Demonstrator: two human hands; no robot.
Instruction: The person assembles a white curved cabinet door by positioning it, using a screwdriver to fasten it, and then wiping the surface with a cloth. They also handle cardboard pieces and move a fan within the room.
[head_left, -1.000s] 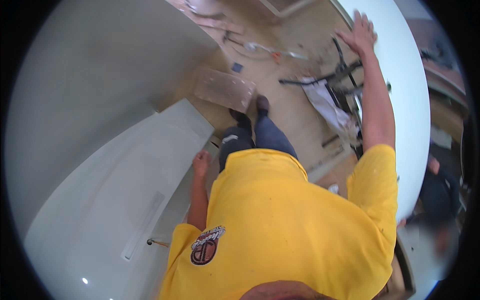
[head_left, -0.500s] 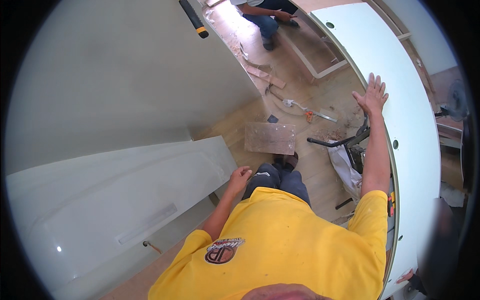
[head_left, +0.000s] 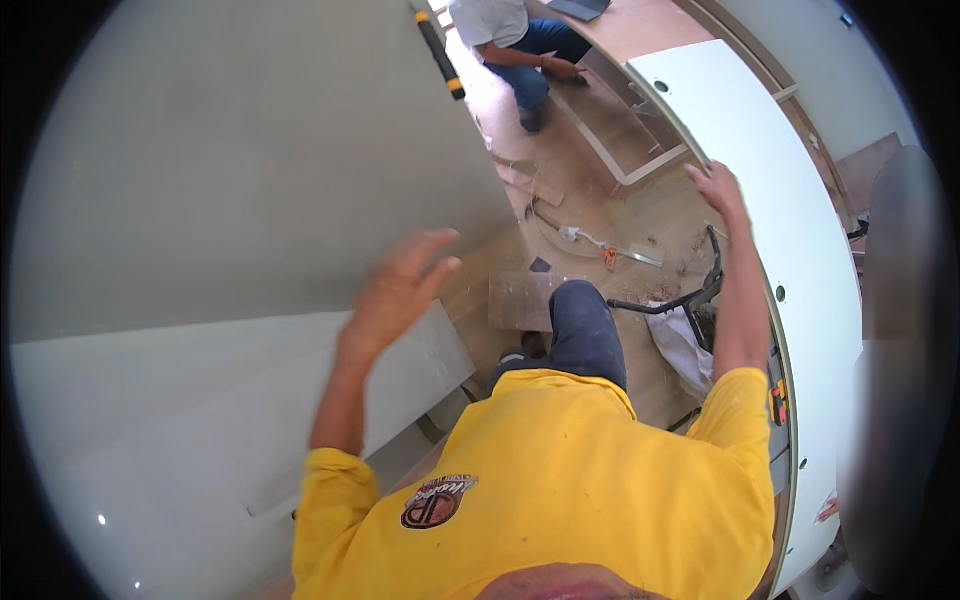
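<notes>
My left hand [head_left: 400, 285] is raised over the grey surface and a pale board [head_left: 400, 350]. Its fingers are spread, slightly smeared by motion, and hold nothing. At the left edge of a long curved white panel [head_left: 755, 150] with round holes, my right hand [head_left: 718, 190] has its fingers bent around the rim. A black and yellow utility knife [head_left: 440, 58] lies on the large grey surface [head_left: 250, 180], well beyond my left hand.
Underfoot lie a clear rectangular sheet [head_left: 515, 300], a silver bar with an orange clamp [head_left: 612, 257], and wood scraps. A black metal stand [head_left: 680, 300] and white sack [head_left: 685, 350] stand below the panel. Another person [head_left: 520, 55] crouches at the far end beside a frame [head_left: 625, 175].
My left hand has risen and moved forward, its fingers opening out. The right hand has gone from lying flat on the panel to its edge. One knee has come up.
</notes>
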